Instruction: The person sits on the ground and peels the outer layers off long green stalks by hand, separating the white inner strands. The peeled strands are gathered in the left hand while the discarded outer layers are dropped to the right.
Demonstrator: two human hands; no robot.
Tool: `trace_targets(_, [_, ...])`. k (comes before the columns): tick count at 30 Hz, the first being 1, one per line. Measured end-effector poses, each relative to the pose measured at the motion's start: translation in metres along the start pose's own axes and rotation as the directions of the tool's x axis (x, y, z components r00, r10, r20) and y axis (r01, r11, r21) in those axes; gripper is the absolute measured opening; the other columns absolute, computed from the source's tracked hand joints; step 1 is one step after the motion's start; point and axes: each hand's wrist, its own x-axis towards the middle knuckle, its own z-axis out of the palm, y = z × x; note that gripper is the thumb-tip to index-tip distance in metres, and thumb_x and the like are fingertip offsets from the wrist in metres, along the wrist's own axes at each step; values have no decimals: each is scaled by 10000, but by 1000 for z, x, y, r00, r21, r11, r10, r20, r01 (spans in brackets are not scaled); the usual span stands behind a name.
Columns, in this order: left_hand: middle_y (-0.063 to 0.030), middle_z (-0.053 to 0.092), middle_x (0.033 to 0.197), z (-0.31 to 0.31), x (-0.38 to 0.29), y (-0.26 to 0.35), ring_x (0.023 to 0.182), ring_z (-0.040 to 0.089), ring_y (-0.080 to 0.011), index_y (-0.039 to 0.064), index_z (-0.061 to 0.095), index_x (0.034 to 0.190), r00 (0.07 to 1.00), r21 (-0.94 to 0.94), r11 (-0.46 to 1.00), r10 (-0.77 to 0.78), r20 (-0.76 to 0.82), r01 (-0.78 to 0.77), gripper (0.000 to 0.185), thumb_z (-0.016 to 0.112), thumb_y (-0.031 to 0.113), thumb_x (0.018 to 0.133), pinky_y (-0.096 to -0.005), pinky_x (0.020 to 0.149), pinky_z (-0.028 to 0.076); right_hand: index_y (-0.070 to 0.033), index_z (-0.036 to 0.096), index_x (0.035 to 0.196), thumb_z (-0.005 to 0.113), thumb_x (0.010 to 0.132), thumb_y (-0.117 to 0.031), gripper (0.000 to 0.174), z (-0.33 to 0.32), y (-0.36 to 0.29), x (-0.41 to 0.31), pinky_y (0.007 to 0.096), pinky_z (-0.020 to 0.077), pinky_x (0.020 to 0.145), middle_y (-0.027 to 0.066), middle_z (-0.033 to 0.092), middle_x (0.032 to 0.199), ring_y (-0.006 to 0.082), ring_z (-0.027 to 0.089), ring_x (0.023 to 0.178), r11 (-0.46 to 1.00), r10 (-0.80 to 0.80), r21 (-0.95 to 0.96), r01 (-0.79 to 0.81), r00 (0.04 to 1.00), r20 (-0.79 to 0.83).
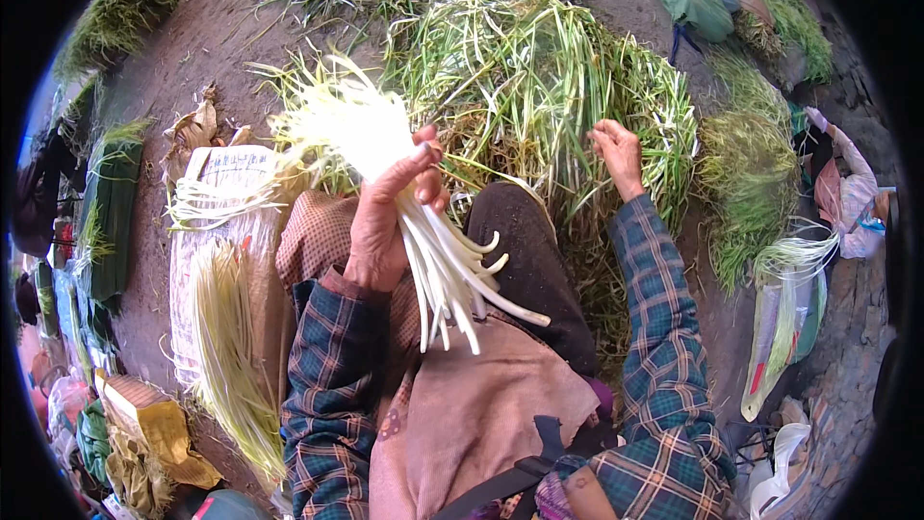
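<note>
My left hand (pixel 393 213) grips a bunch of pale stalks (pixel 440 260), likely garlic scapes or chives, above my lap. Their thick white ends fan down to the right. The yellowish tops (pixel 339 108) spread up to the left, partly washed out by bright light. My right hand (pixel 619 155) is over the right side of a large heap of green and white stalks (pixel 520 79), its fingers curled together. I cannot see whether a thin stalk is between those fingertips.
To my left, sorted pale stalks (pixel 224 318) lie on a woven sack bundle (pixel 271 289) bearing writing. More greenery (pixel 751 180) lies at right, near another person (pixel 852 188) and a bag with pale stalks (pixel 790 325). Dry leaves (pixel 195 126) and a yellow carton (pixel 170 433) sit at left.
</note>
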Motion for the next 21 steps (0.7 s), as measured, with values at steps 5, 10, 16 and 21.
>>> trace_targets(5, [-59,536,848,-8,3,-8,536,470,-66,-25,471,1099,998,31,997,-68,-11,68,322,604,82,826,-234,490,442,-73,624,872,664,747,-220,197,33,22,44,394,465,603,141,642,734,294,616,686,910,3,-411,-60,990,-138])
trace_targets(10, [-59,543,833,-7,3,-4,534,464,-65,-28,471,1100,994,20,995,-97,-49,98,322,602,91,831,-233,482,435,-90,630,854,730,679,-219,239,31,23,52,389,464,600,110,660,745,255,637,702,931,-80,-364,14,983,-168])
trace_targets(16, [-67,529,843,-8,5,3,535,463,-66,-27,473,1088,999,-11,999,-49,-24,49,291,584,77,840,-221,476,432,-37,653,932,650,786,-64,148,-43,-43,31,208,520,538,53,667,799,102,615,644,912,-109,356,204,957,-270])
trace_targets(21, [-53,538,822,-5,6,0,543,470,-71,-22,486,1075,995,32,996,-85,-55,87,294,603,88,829,-225,476,445,-33,646,991,630,823,-151,206,-44,-84,-12,207,497,589,71,668,801,103,609,686,913,137,397,-91,987,-89])
